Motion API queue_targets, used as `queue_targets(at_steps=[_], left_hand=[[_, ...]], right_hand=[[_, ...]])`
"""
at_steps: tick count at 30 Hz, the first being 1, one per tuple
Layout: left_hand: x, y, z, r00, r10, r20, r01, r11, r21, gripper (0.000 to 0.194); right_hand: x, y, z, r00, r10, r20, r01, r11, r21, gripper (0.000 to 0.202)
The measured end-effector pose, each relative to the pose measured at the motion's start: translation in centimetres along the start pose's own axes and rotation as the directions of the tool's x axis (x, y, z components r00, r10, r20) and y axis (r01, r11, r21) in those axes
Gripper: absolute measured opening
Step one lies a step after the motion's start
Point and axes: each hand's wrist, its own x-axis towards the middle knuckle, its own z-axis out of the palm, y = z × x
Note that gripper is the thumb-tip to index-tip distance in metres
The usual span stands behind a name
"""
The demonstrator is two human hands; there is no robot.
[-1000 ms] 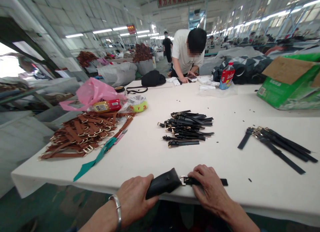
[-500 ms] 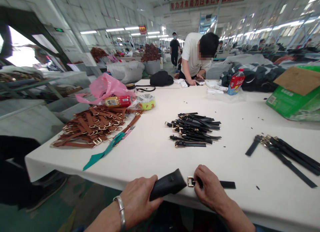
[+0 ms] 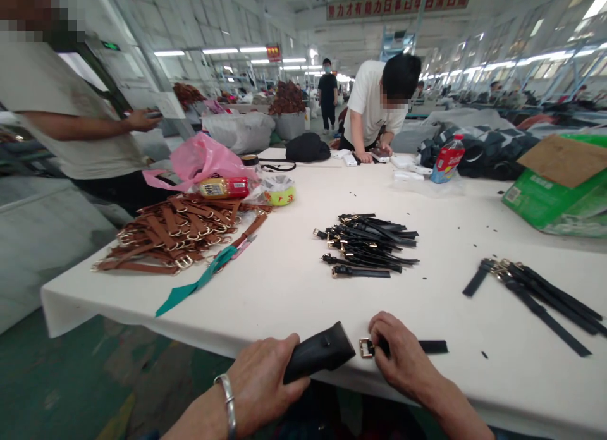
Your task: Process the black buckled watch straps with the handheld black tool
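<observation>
My left hand (image 3: 268,380), with a silver bangle at the wrist, is closed round a black handheld tool (image 3: 320,351) shaped like a hair clipper. Its wide end points right, towards a gold buckle, with a small gap between. That buckle sits on a short black buckle strap (image 3: 434,346), pinched in the fingers of my right hand (image 3: 396,351) at the table's near edge. The strap's flat tail sticks out to the right beyond the hand; its middle is hidden under the fingers. Beyond my hands lies a pile of black buckle straps (image 3: 372,244).
Brown buckle straps (image 3: 175,231) are heaped at left beside a teal cloth strip (image 3: 199,282). More black straps (image 3: 535,294) lie at right, near a green box (image 3: 554,200). One person (image 3: 374,105) leans over the far edge; another person (image 3: 71,124) stands at left.
A person holding a phone-like object has come into view at left. The buckle and right hand have shifted slightly right. My left hand keeps its hold on the black tool.
</observation>
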Motion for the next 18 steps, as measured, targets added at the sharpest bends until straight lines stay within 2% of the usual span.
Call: queue_targets(at_steps=[6,11,18], left_hand=[[-0.09,0.23,-0.16,1.000,-0.016,-0.002,0.016,1.000,0.012,0.026],[-0.14,0.34,-0.57,1.000,-0.027,0.011,0.027,1.000,0.000,0.025],[0.04,0.15,-0.50,1.000,-0.018,-0.022,0.018,1.000,0.002,0.022]], right_hand=[[-0.14,0.00,-0.20,0.999,-0.035,0.010,0.035,0.999,-0.011,0.014],[-0.30,0.17,-0.27,0.998,-0.052,-0.039,0.051,0.998,-0.023,0.011],[0.00,-0.29,0.35,0.997,0.049,-0.053,-0.053,0.995,-0.082,0.010]])
